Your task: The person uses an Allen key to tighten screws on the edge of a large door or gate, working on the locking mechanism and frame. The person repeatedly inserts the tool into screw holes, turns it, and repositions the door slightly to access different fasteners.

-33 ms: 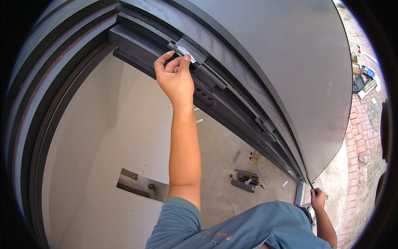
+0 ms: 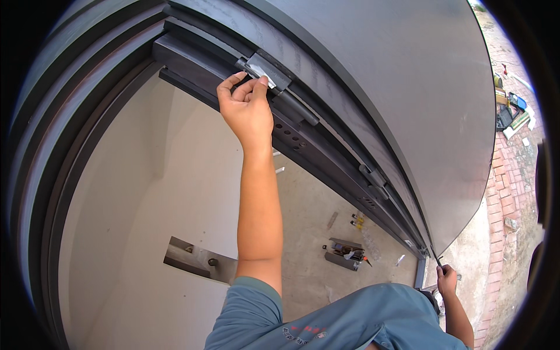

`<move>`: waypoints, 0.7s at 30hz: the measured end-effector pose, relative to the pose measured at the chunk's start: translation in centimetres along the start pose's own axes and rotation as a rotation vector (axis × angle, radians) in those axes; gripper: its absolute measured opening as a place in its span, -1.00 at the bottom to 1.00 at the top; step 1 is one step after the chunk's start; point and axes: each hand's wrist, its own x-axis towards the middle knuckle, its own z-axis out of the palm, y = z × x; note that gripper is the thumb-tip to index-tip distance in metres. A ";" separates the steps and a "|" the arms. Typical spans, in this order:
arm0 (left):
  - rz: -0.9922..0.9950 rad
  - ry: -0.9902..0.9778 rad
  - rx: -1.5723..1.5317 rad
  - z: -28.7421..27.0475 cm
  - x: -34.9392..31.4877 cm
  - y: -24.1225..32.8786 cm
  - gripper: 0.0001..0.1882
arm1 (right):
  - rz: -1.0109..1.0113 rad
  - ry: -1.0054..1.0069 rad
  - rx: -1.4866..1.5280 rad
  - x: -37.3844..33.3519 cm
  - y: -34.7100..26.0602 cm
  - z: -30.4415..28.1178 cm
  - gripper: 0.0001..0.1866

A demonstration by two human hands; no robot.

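Observation:
My left hand point(image 2: 246, 105) is raised to the upper hinge point(image 2: 273, 71) of a large dark grey metal door point(image 2: 408, 87). Its fingers curl, and the thumb and fingertips pinch at a small white strip point(image 2: 259, 73) lying against the hinge. Whether the fingers also grip the hinge itself, I cannot tell. Low on the right, my right hand point(image 2: 447, 280) is closed around a thin dark bar point(image 2: 438, 260), whose far end meets the bottom edge of the door. A second hinge point(image 2: 373, 179) sits further down the same edge.
The dark door frame point(image 2: 198, 61) curves across the left and top. Beyond it, an open toolbox point(image 2: 344, 256) and small yellow bottles point(image 2: 357, 221) rest on the floor. Outside, a blue-and-black tool case point(image 2: 504, 119) stands by red paving point(image 2: 496, 192).

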 end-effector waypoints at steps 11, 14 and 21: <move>0.013 -0.070 0.068 -0.5 0.0 -0.1 -0.61 | 0.005 0.056 0.005 -0.6 2.0 0.3 -0.68; 0.068 -0.078 0.228 -0.4 -0.5 -0.1 -0.61 | 0.017 0.057 0.010 -0.3 2.2 0.4 -0.68; 0.059 -0.084 0.187 -0.7 -0.1 -0.5 -0.63 | 0.023 0.083 -0.011 -0.5 2.2 -0.3 -0.69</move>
